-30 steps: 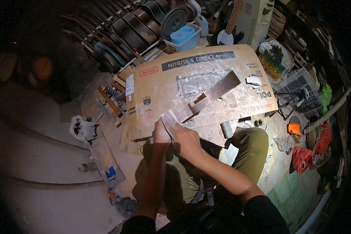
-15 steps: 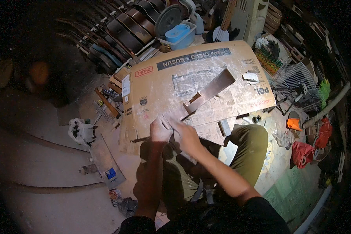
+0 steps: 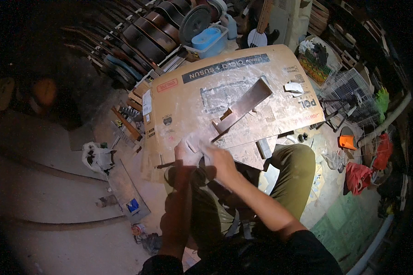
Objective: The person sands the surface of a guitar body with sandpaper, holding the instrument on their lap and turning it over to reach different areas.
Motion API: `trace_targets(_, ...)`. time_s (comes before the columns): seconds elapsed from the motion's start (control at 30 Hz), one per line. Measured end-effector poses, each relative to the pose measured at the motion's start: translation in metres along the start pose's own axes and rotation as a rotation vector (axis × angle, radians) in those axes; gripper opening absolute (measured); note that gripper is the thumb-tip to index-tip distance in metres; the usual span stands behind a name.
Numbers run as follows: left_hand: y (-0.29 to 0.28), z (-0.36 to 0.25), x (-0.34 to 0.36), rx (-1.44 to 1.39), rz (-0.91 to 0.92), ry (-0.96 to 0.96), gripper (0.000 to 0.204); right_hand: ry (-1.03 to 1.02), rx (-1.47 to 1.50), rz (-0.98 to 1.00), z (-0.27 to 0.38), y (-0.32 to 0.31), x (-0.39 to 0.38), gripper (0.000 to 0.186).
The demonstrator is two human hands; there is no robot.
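A long brown wooden piece (image 3: 248, 104), stepped near its middle like a rough instrument neck, lies slanted over a dusty cardboard sheet (image 3: 170, 98). Its near end reaches into my hands above my lap. My left hand (image 3: 186, 153) is closed around that end, fingers dusted pale. Close against it on the right, my right hand (image 3: 219, 160) is closed with its fingers at the wood, slightly blurred. Whether it also holds something thin there is hidden. A small block (image 3: 264, 149) rests by the near edge of the cardboard, beside my right knee.
A crumpled white scrap (image 3: 293, 87) lies on the cardboard's right side. Several guitars (image 3: 144, 34) stand in a row at the far left, near a tub with a blue container (image 3: 206, 39). A wire cage (image 3: 353, 91) and an orange object (image 3: 347, 141) are on the right.
My right hand has shifted slightly and is more blurred. The wooden piece's far end has moved a little left and up in view, as has the cardboard.
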State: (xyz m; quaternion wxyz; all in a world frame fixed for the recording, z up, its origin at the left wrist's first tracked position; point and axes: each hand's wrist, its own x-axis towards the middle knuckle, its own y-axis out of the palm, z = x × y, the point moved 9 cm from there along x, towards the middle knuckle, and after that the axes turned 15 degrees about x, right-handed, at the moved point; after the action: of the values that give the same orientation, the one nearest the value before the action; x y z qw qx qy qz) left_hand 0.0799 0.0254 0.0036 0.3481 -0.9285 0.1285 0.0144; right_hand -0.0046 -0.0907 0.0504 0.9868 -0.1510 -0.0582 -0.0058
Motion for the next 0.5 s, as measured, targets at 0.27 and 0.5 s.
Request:
trace_targets(0.27,0.005,0.004,0.003,0.279,-0.032,0.177,0.034,0.132,-0.121,0.019,-0.027,0.001,0.011,0.061)
trace_targets(0.5,0.002,0.000,0.010,0.187,0.043,0.070,0.043,0.169,-0.151,0.013,-0.029,-0.002,-0.004,0.054)
